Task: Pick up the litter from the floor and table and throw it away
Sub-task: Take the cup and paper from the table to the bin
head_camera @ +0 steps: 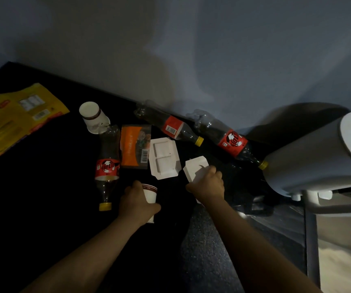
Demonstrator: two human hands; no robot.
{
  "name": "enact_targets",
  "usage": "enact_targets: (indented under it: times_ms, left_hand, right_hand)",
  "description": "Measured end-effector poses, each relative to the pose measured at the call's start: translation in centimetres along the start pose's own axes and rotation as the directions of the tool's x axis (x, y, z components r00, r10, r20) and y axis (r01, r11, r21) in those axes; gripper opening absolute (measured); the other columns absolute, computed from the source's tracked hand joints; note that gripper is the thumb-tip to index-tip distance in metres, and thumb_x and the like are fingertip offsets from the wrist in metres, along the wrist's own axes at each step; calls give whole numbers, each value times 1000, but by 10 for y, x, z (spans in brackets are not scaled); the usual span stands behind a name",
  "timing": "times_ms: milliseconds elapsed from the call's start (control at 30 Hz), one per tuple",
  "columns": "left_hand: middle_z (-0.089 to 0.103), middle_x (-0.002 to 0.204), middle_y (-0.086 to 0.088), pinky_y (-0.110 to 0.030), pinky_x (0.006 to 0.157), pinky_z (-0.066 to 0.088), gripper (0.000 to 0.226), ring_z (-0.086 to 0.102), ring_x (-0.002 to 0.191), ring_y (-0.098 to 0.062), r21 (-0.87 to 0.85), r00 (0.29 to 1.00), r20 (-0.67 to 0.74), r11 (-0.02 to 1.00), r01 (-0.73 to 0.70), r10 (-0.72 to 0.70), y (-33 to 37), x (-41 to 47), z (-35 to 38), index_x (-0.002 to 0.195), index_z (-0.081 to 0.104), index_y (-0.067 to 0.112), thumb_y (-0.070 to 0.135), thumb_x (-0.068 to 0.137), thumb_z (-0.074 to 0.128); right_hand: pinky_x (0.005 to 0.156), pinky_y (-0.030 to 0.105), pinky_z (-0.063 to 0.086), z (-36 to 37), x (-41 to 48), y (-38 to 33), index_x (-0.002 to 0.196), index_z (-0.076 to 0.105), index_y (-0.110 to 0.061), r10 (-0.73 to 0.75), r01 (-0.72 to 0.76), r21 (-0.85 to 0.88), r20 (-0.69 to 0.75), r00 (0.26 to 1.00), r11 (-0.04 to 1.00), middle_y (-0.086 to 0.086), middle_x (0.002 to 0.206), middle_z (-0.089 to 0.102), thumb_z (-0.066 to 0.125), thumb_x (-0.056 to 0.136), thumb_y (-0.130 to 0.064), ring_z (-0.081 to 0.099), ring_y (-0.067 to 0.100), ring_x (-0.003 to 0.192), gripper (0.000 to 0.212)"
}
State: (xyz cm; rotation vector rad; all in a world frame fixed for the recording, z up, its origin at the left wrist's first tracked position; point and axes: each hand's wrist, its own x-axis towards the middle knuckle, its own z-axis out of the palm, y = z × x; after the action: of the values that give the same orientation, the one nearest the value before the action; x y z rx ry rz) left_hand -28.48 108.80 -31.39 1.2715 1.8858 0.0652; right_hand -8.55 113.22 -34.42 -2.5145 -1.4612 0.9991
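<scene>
A person clearing a littered dark bench [43, 197] has both hands full. The left hand [136, 199] is curled round a paper cup [150, 194], whose striped rim points away from the body. The right hand [207, 182] pinches the near edge of a white cardboard piece [194, 169]. Whether either item has left the bench top cannot be told.

A white bin [310, 157] stands off the bench's right end, to the right of both hands. The right hand is the nearer, so the cardboard probably has the shorter trip, while the cup would have to cross in front of the body.

Other litter lies beyond the hands:
- A cola bottle [107, 166] is just left of the cup, its long axis running toward the person, yellow cap nearest.
- Two more cola bottles [170, 126] [231, 142] lie against the wall, caps angled toward the bin.
- An orange packet [135, 146] and a white tray insert [163, 158] lie side by side between them.
- A second paper cup [93, 117] and a yellow wrapper [18, 119] lie far left, well away from the bin.
</scene>
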Motion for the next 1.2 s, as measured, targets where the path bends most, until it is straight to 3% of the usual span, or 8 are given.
enact_targets:
  times_ms: [233, 333, 533, 700, 967, 1200]
  left_hand:
    - [51, 117, -10, -37, 81, 49, 70, 55, 102, -26, -41, 1000, 6, 999, 5, -5, -2, -3, -2, 123, 39, 11, 29, 68, 79]
    - [54, 112, -8, -37, 81, 50, 70, 56, 97, -25, -98, 1000, 29, 995, 2, 1, -3, -8, -6, 124, 37, 14, 27, 69, 78]
    - [53, 101, -1, -29, 68, 45, 63, 54, 84, -16, -256, 996, 0, 963, -84, 87, 3, -24, -18, 118, 40, 22, 24, 68, 79]
    - [52, 99, 4, -27, 64, 42, 67, 54, 82, -15, -278, 966, -89, 925, -258, 243, 22, -40, -40, 119, 41, 27, 27, 65, 80]
    - [48, 97, 14, -22, 61, 40, 62, 52, 86, -7, -283, 831, -50, 791, -543, 553, 68, -68, -86, 111, 39, 34, 28, 65, 80]
    - [51, 96, 13, -18, 57, 37, 62, 50, 80, -2, -279, 655, 66, 644, -712, 753, 120, -125, -91, 110, 40, 39, 32, 63, 79]
  right_hand:
    - [84, 42, 53, 2, -10, 21, 128, 31, -17, -3, -11, 155, 93, 996, 988, 9, 122, 42, 82, 57, -44, 50, 29, 111, 91]
    - [69, 38, 57, -5, -20, 27, 125, 30, -22, -15, -26, 286, 141, 990, 958, 5, 116, 48, 81, 57, -45, 54, 24, 99, 88]
    - [56, 24, 48, -20, -61, 27, 112, 30, -24, -51, 40, 374, 21, 998, 926, 1, 106, 47, 79, 63, -42, 54, 20, 91, 72]
    - [53, 21, 41, -48, -109, 12, 111, 33, -25, -6, 75, 497, -140, 990, 864, -1, 105, 50, 77, 63, -37, 54, 16, 88, 66]
    - [55, 15, 41, -81, -191, -5, 115, 35, -31, 89, 155, 622, -342, 935, 767, -13, 102, 49, 75, 64, -32, 52, 9, 87, 65]
    - [55, 17, 44, -117, -262, 9, 111, 40, -32, 263, 209, 689, -513, 817, 694, -11, 98, 54, 74, 59, -32, 56, 9, 86, 62]
